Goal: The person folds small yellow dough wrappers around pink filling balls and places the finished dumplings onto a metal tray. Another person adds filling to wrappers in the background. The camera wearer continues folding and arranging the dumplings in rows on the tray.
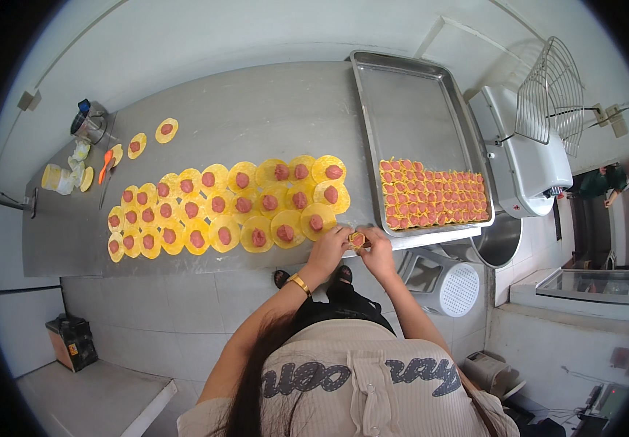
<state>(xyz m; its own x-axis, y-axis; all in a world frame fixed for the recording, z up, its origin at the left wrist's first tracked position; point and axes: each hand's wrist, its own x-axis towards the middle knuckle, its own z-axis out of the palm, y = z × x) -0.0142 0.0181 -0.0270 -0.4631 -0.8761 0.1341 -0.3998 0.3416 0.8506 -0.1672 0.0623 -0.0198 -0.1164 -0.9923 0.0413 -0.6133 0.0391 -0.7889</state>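
Note:
Between both hands I hold one small dumpling point(357, 239), its yellow wrapper gathered around a pink meat filling. My left hand point(330, 249), with a gold band at the wrist, closes on its left side; my right hand point(378, 251) closes on its right. Left of them, round yellow wrappers point(225, 231), each with a lump of pink filling, lie in overlapping rows on the steel table point(234, 109). To the right, a large metal tray point(416, 109) has several rows of open-topped dumplings point(435, 193) packed at its near end.
A stack of wrappers point(56, 178), an orange-handled tool point(104, 166) and a metal container point(88, 125) sit at the table's far left. Right of the tray stands a white machine point(522, 153) beside a steel bowl point(499, 240). A white stool point(458, 288) is below the tray's near edge.

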